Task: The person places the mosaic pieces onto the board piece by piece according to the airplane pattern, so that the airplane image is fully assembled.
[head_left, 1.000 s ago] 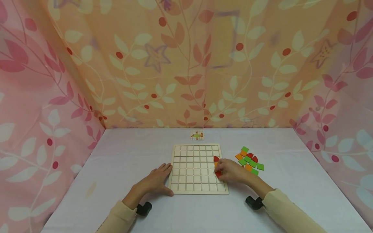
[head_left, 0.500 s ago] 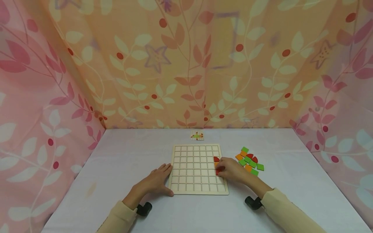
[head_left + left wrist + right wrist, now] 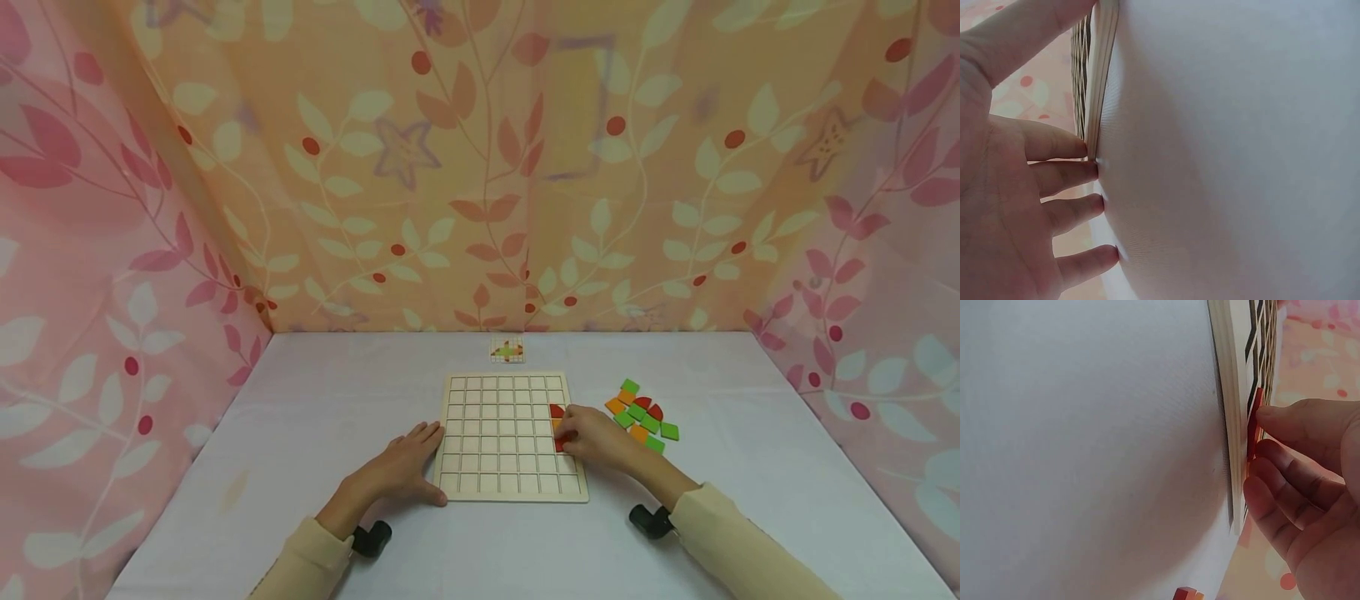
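A pale wooden grid board (image 3: 498,462) lies flat on the white table. My right hand (image 3: 600,435) is over its right edge, thumb and fingertips pinching a red tile (image 3: 1254,428) at the rightmost column of squares. Just beyond, in that same column, sit an orange tile (image 3: 557,425) and a red quarter-circle tile (image 3: 557,411), the orange one partly covered by the fingers. On the other side, my left hand (image 3: 405,465) rests with spread, straight fingers, its fingertips and thumb against the board's left edge; the left wrist view shows nothing in the palm (image 3: 997,206).
Right of the board lies a loose cluster of green tiles (image 3: 650,423), orange tiles (image 3: 639,433) and red tiles (image 3: 655,412). A small patterned card (image 3: 507,349) lies behind the board. Floral cloth (image 3: 480,167) hangs at the back and both sides of the table.
The red tile under my right fingers has shifted slightly away from me and now sits straighter in its square. The right hand moved a little with it; my left hand stayed put.
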A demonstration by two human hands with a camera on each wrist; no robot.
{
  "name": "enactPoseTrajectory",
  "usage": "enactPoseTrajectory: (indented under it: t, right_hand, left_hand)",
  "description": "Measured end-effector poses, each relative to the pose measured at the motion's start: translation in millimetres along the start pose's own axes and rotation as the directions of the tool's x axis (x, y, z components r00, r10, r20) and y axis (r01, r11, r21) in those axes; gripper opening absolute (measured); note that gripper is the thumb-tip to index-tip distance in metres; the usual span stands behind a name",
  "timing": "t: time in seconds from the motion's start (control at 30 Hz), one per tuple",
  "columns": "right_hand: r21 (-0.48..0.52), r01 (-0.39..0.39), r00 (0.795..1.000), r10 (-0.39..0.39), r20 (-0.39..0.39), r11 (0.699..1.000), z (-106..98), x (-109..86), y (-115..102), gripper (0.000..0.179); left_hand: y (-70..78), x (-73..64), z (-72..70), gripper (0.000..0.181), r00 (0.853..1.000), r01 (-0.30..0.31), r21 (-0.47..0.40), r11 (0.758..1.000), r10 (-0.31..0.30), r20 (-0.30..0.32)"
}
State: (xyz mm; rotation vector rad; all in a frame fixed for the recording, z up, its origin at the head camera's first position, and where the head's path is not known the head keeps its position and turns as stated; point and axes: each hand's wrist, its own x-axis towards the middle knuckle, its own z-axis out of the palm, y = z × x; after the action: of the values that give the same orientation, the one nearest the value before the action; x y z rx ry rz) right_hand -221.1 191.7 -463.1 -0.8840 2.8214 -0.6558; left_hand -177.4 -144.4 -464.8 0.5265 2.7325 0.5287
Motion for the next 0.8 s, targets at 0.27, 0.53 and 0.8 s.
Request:
enactPoseTrajectory:
  t: [0.27,0.53,0.8]
  right_hand:
    - [0.013,-0.004,1.000,0.005,-0.011,1.000,-0.7,-0.5,0.1,0.013]
    - [0.127,-0.045,0.997,0.052,-0.057,0.991,-7.4,-1.8,8.0,0.012]
    - [0.164,-0.141,0.987,0.152,-0.059,0.976,-23.5,-2.7,15.4,0.021]
  left_hand:
    - [-0.2,1.2,-0.1,0.109,1.000,0.006,0.004,1.000,-0.006,0.006]
    - [0.5,1.0,-0.1,0.110,1.000,0.012,-0.005,1.000,-0.012,0.008]
    - [1.0,0.5,-0.2,0.109,1.000,0.019,0.011,1.000,-0.019,0.002]
